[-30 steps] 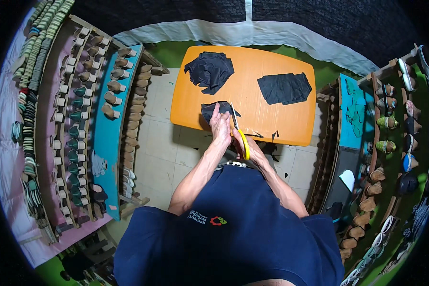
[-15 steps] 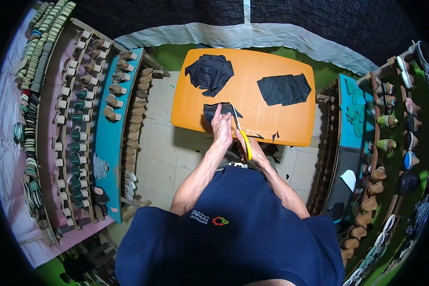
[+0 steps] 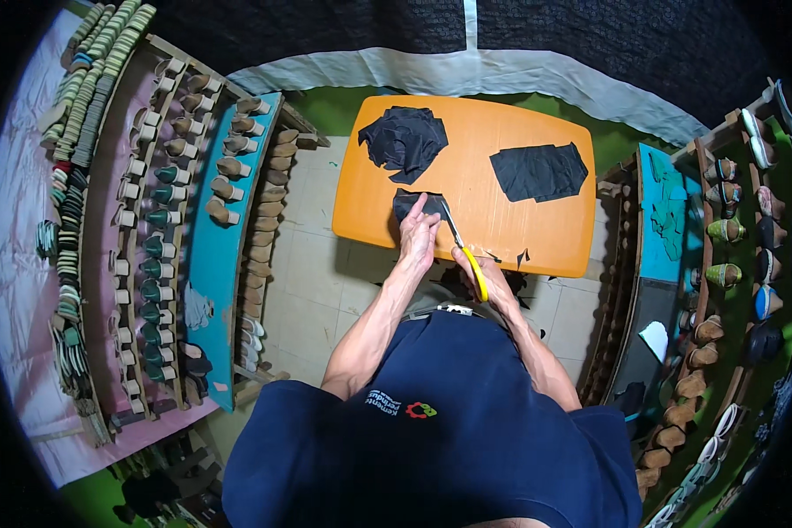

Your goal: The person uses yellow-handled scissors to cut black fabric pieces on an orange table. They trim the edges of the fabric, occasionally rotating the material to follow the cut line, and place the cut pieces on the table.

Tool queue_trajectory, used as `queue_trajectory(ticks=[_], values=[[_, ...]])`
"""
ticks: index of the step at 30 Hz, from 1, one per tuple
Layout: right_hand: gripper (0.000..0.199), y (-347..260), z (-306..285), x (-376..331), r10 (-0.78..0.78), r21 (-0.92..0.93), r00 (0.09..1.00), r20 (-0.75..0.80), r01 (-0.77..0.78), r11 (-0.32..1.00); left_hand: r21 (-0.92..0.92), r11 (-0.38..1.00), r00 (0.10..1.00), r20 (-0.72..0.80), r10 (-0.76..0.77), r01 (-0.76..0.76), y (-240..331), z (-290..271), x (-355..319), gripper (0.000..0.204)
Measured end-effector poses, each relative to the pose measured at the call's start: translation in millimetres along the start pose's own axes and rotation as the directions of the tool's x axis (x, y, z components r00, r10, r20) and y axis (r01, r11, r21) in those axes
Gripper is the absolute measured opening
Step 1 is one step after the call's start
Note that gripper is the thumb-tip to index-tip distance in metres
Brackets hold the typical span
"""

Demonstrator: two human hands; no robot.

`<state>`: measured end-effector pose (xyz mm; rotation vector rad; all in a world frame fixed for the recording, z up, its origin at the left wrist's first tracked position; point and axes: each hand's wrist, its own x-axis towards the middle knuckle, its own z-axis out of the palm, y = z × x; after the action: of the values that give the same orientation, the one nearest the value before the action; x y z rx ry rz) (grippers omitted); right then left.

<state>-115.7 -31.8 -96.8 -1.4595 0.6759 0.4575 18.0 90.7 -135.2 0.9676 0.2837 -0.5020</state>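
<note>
My left hand (image 3: 420, 236) is closed on a small piece of black fabric (image 3: 406, 203) at the near edge of the orange table (image 3: 475, 216), pressing it with thumb and fingers. In my right hand (image 3: 496, 283) is a pair of scissors (image 3: 478, 275) with yellow handles, fingers wrapped round the grips. The metal blades point away from me and lie along the right edge of the fabric. How far the blades are apart is hard to make out.
A crumpled heap of black fabric (image 3: 405, 141) lies at the table's far left, a flatter black stack (image 3: 539, 172) at the right. Small black scraps (image 3: 523, 257) lie by the near edge. Racks of shoes and lasts (image 3: 160, 268) stand on the left, more shoes (image 3: 724, 231) on the right.
The whole view has shifted slightly, so the scene sits farther right. The fabric flap that stuck out to the right of the blades no longer shows there. Both hands keep their hold.
</note>
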Motion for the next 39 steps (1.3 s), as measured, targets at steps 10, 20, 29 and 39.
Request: queue_trajectory(ticks=[10, 20, 29, 39], values=[[0.063, -9.9, -13.0, -13.1, 0.000, -0.045, 1.000, -0.020, -0.001, 0.999, 0.024, 0.999, 0.999, -0.013, -0.042, 0.043, 6.1, -0.5, -2.4, 0.060], [0.062, -1.4, -12.4, -3.5, 0.063, 0.007, 0.998, 0.021, -0.063, 0.998, 0.038, 0.999, 0.998, 0.053, -0.027, 0.025, -12.9, -5.6, -2.4, 0.065], [0.059, 0.5, -13.7, -3.6, 0.057, 0.043, 0.998, -0.003, -0.057, 0.997, -0.011, 1.000, 1.000, 0.032, -0.001, 0.001, -16.5, 2.0, -6.8, 0.065], [0.055, 1.4, -12.5, -3.0, 0.010, 0.022, 1.000, 0.003, -0.010, 1.000, -0.012, 1.000, 1.000, -0.020, 0.006, -0.006, -24.8, 11.7, -6.6, 0.066]])
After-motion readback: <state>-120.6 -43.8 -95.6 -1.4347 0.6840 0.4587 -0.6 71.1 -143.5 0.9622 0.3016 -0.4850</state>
